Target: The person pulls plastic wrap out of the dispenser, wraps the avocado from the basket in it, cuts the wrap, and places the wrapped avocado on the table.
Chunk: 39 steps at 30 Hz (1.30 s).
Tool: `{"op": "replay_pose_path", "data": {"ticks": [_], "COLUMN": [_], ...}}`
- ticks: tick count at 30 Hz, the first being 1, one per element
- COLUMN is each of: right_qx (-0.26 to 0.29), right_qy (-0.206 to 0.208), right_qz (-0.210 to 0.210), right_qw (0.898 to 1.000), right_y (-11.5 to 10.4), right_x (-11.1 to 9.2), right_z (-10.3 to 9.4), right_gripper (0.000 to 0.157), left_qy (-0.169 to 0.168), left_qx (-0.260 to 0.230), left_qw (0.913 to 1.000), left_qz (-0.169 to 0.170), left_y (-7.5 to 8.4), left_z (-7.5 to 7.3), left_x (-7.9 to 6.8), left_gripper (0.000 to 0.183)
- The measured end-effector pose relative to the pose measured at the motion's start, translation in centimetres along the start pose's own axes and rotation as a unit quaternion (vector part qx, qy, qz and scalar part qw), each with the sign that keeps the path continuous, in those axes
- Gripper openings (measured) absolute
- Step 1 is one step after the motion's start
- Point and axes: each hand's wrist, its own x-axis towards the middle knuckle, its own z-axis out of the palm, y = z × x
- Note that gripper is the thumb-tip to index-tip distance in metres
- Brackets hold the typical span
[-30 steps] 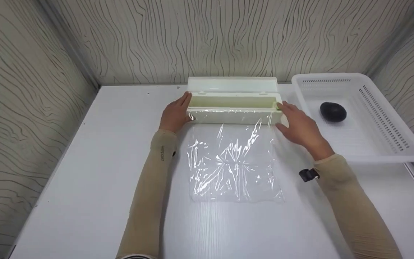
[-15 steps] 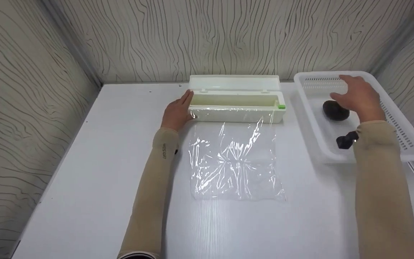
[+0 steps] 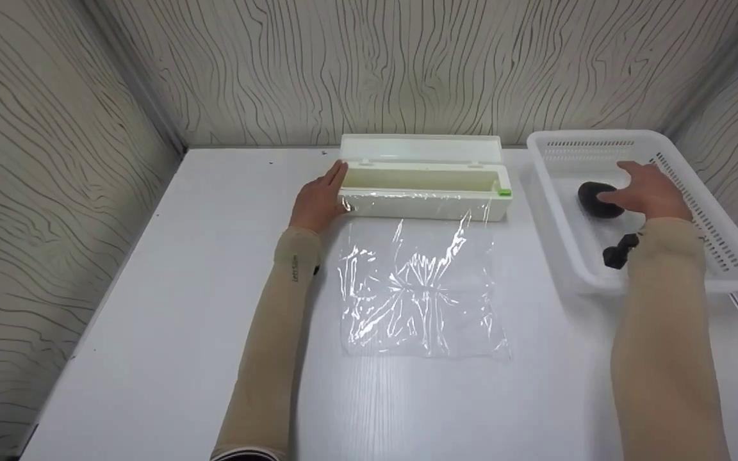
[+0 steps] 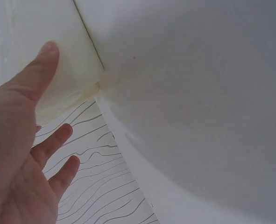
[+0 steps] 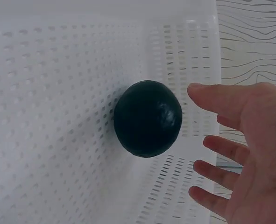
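Note:
My left hand touches the left end of a white cling film dispenser. In the left wrist view its thumb lies straight along the dispenser's face, and two fingers stand off its end. The dispenser's lid is tipped back. Clear cling film runs from its front edge over the table, wrinkled and shiny. Inside the basket, my right hand is spread beside a dark, smooth, egg-shaped fruit like an avocado. A gap shows between thumb and fruit in the right wrist view.
A white perforated plastic basket stands at the table's right side. The dispenser has a green slider at its right end. A wood-patterned wall rises behind the white table.
My right hand has left the dispenser's right end and moved right into the basket, lowering towards the dark fruit. The left hand has stayed at the dispenser.

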Motion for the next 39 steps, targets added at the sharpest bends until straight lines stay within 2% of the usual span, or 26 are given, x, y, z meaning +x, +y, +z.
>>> {"op": "replay_pose_path", "data": {"ticks": [7, 12, 18, 25, 30, 39], "right_qx": [0.013, 0.014, 0.013, 0.017, 0.008, 0.016], "right_qy": [-0.042, -0.057, -0.056, -0.062, -0.066, -0.074], "right_qz": [0.009, 0.012, 0.019, 0.01, 0.009, 0.013], "right_qw": [0.999, 0.998, 0.998, 0.998, 0.998, 0.997], "right_y": [1.3, 1.5, 1.5, 1.3, 1.5, 1.7], "right_x": [0.5, 0.5, 0.5, 1.0, 1.3, 1.3], "right_z": [1.1, 1.5, 1.7, 1.9, 1.9, 1.8], "right_gripper": [0.097, 0.092, 0.088, 0.096, 0.091, 0.092], "left_qy": [0.003, 0.0, -0.002, 0.01, 0.006, 0.008], "left_qx": [-0.006, -0.016, -0.018, -0.018, -0.008, 0.001], "left_qw": [1.0, 0.9999, 0.9998, 0.9998, 0.9999, 1.0], "left_qz": [0.006, 0.0, -0.002, 0.003, 0.0, 0.004], "left_y": [-0.1, -0.1, 0.0, -0.1, 0.0, 0.0], "left_z": [0.1, 0.0, -0.1, 0.2, 0.2, 0.2], "left_x": [0.1, 0.1, 0.0, 0.0, 0.0, 0.1], "left_gripper": [0.097, 0.096, 0.095, 0.096, 0.097, 0.096]}}
